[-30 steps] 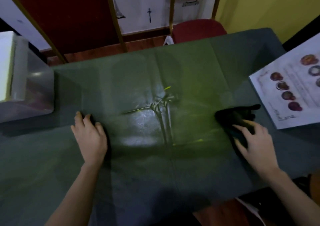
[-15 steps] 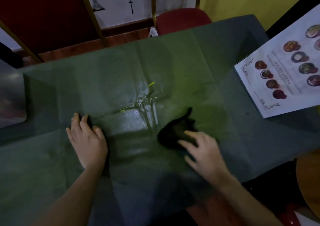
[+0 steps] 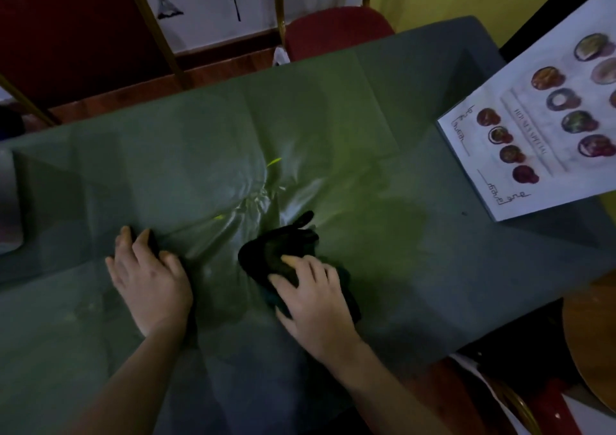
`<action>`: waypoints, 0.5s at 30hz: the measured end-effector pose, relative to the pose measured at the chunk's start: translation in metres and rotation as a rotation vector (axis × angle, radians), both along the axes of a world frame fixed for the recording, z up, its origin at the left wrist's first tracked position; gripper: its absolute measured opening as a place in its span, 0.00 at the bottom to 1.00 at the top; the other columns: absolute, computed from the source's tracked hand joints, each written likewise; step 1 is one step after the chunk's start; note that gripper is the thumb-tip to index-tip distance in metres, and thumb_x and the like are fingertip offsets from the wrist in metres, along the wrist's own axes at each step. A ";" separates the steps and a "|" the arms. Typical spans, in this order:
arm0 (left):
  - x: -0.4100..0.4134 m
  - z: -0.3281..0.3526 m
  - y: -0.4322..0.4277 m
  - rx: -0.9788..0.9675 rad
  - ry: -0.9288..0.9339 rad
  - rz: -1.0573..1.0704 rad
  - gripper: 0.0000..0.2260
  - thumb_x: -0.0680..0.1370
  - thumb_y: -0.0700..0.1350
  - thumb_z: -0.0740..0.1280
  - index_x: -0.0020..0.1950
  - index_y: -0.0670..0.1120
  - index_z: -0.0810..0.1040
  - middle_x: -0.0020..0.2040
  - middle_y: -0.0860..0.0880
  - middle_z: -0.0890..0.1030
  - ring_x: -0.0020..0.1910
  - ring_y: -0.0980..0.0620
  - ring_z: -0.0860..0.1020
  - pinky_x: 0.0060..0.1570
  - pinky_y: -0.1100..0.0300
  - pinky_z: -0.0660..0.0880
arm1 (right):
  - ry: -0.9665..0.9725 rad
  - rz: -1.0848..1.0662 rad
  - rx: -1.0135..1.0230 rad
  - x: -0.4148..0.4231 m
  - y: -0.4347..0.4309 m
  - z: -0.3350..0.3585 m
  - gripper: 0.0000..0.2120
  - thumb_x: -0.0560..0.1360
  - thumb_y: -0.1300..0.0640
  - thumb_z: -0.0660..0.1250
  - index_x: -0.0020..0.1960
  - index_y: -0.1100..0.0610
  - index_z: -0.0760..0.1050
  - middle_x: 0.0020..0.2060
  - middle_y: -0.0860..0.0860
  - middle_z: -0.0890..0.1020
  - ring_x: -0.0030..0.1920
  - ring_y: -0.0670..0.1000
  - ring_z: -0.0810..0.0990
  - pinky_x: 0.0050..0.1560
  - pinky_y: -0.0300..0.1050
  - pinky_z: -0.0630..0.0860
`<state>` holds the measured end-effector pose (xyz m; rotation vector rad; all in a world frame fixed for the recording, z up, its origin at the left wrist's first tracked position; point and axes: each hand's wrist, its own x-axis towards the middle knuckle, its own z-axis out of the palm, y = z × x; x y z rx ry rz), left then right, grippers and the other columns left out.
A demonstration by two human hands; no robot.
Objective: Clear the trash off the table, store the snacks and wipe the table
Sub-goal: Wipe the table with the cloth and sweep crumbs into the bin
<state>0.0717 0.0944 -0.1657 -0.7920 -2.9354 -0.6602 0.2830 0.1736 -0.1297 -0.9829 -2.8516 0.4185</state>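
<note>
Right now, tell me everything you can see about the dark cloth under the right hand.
The dark crumpled cloth looks black and soft, bunched into an uneven wad with one pointed corner sticking out toward the far side. It lies on the green plastic table cover, near the middle, just toward the person from some shiny wrinkles. The right hand presses flat on its near part, fingers spread. The left hand rests apart from it.

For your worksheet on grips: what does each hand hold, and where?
Right hand presses the crumpled black cloth down at its near end; left hand lies flat, holding nothing.
</note>
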 end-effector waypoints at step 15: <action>0.000 -0.002 0.001 -0.002 0.001 -0.023 0.19 0.74 0.40 0.56 0.64 0.37 0.68 0.71 0.36 0.65 0.69 0.35 0.63 0.72 0.42 0.52 | 0.040 -0.531 0.054 0.103 0.066 -0.005 0.18 0.67 0.60 0.74 0.57 0.58 0.78 0.54 0.61 0.75 0.53 0.62 0.74 0.51 0.58 0.74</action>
